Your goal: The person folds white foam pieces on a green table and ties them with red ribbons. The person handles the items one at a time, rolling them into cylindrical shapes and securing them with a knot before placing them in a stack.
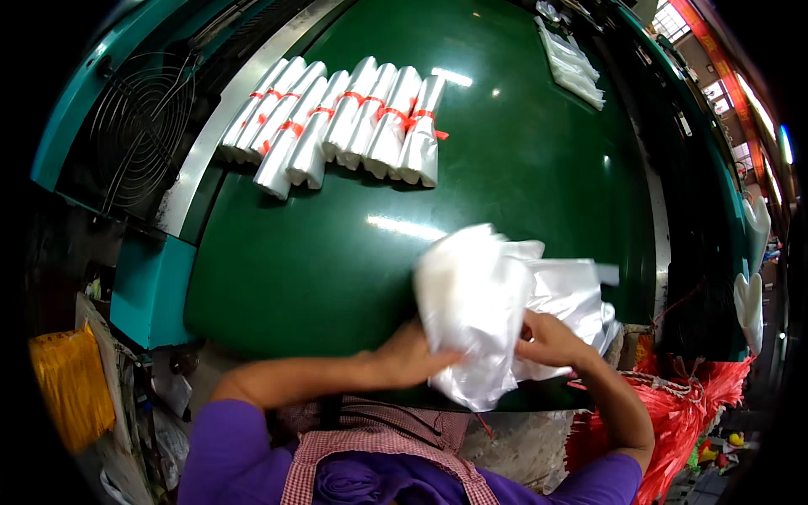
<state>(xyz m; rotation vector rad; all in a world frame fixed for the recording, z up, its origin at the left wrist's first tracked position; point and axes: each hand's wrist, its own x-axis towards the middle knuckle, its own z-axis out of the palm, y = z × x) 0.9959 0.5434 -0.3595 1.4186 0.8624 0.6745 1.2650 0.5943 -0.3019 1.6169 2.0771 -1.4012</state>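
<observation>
A bundle of translucent white plastic bags point(473, 307) is upright and slightly blurred over the near edge of the green belt table. My left hand point(412, 353) grips its lower left side, the fingers partly behind the plastic. On its right side, my right hand point(547, 338) is closed on the plastic with bent fingers. More loose plastic bags point(568, 286) lie on the belt just beyond my right hand. Farther off at the left, several rolled bundles of plastic bags point(362, 114) sit side by side, tied with red strips.
The green belt point(522, 151) runs away from me between metal side rails. A flat stack of bags point(568, 63) lies at the far right. Red plastic strips point(665, 412) hang at the near right. A round wire fan guard point(143, 130) stands left of the belt, above a teal box point(151, 290).
</observation>
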